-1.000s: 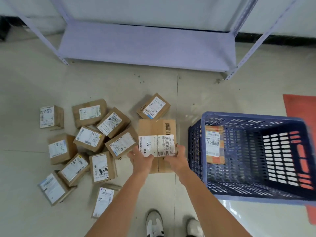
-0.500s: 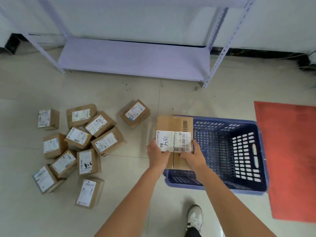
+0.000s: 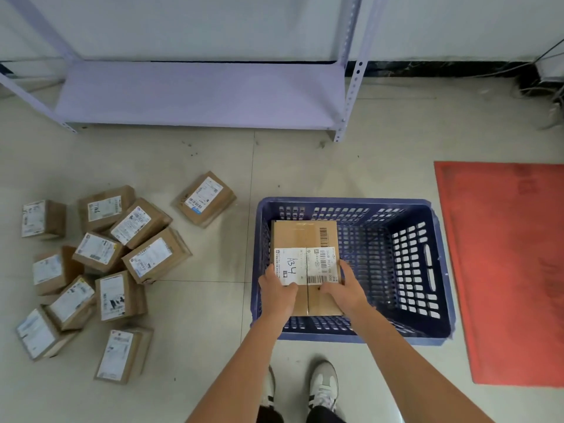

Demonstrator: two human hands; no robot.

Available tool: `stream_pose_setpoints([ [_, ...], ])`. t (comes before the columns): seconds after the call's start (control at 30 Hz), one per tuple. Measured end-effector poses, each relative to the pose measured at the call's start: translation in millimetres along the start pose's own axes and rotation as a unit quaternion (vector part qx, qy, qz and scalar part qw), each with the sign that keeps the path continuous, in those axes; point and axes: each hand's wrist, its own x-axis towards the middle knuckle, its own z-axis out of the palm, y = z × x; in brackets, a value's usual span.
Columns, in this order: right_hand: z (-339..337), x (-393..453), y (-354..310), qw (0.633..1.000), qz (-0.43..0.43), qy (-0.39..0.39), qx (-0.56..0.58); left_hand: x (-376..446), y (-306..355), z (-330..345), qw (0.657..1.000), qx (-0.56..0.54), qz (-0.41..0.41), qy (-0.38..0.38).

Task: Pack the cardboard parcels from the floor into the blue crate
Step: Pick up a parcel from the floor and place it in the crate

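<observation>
Head view: the blue crate point(image 3: 439, 270) sits on the floor point(image 3: 305, 166) near a red mat point(image 3: 503, 270), with the loose parcels point(image 3: 100, 270) heaped well to its left. A parcel marked A34 point(image 3: 305, 236) lies flat inside the crate against its left wall, long axis running away from the person, label up. The left hand point(image 3: 276, 290) and right hand point(image 3: 346, 290) grip its near corners. Half a second ago it hung above the crate's left rim.
</observation>
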Motion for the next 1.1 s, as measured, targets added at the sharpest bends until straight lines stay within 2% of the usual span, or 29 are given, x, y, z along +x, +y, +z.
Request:
stream_pose_setpoints([
  [0.33, 24, 104, 22, 0.997, 0.074, -0.029, 0.024, 89, -23, 31, 0.999, 0.029, -0.003, -0.015],
  [0.57, 49, 171, 39, 0.998, 0.049, -0.029, 0.019, 139, -52, 55, 0.997, 0.077, 0.008, 0.004],
  [0.87, 65, 185, 52, 0.998, 0.011, -0.023, 0.051, 129, -45, 72, 0.985, 0.131, 0.018, 0.111],
  [1.1, 73, 184, 52, 0.997, 0.019, -0.027, 0.067, 130, -42, 70, 0.983, 0.153, 0.031, 0.102],
])
